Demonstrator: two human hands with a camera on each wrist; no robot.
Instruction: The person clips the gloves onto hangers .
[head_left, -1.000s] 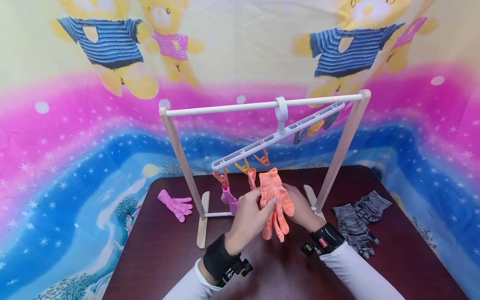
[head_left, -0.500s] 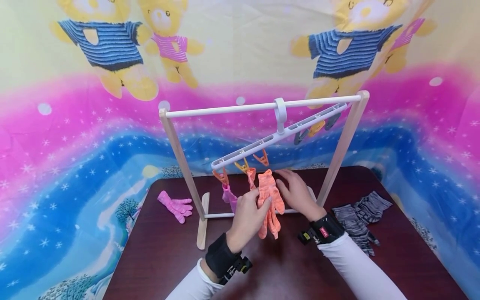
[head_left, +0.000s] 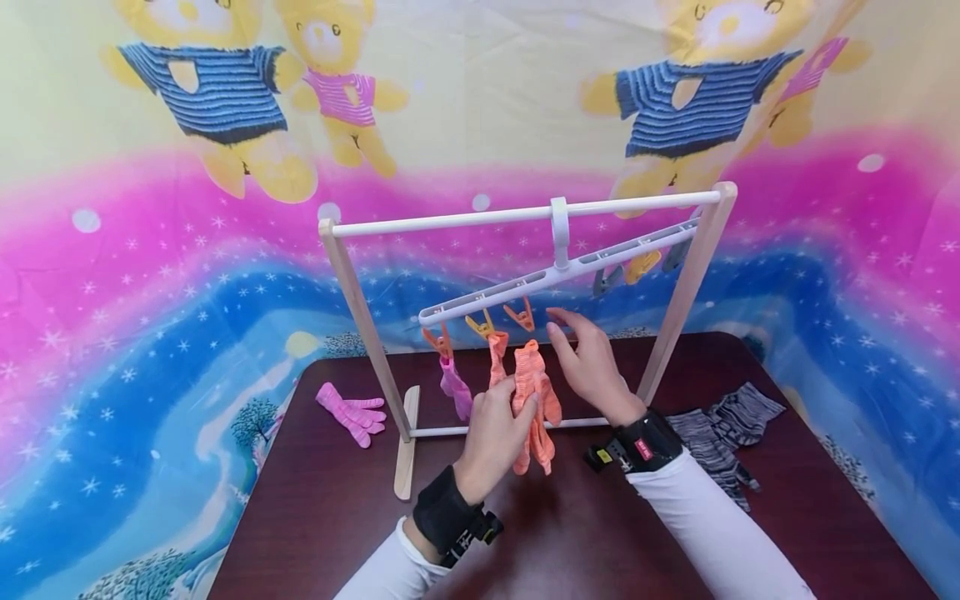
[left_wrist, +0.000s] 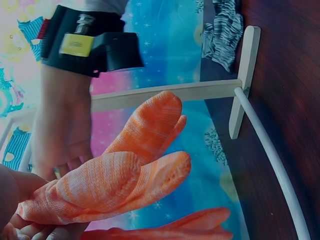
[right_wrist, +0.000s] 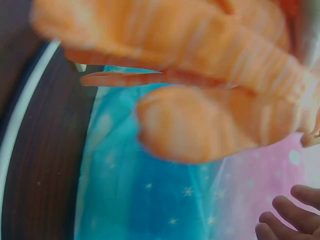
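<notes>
Under the white hanger (head_left: 561, 274), tilted w/ its L end low, I've got the orange glove (head_left: 540, 397) pinched in my L grip (head_left: 491, 433), cuff up, just below an orange clip (head_left: 521, 317). My R grip (head_left: 596, 367) has nil in it, thumb & fingers apart, near that clip. 2nd orange glove (head_left: 498, 358) hangs from a yellow clip (head_left: 481, 325) just L, clipped pink glove (head_left: 454, 389) further L. On the counter (head_left: 795, 525): loose pink glove (head_left: 349, 411) at L, grey-black gloves (head_left: 708, 442) at R. Hanger's hooked over the rack's rail (head_left: 450, 220).

orange glove (head_left: 531, 368): matt ribbed knit | hanger (head_left: 562, 276): smooth plastic | rack post (head_left: 686, 292): matt wood | table (head_left: 322, 500): glossy, wood-grained
</notes>
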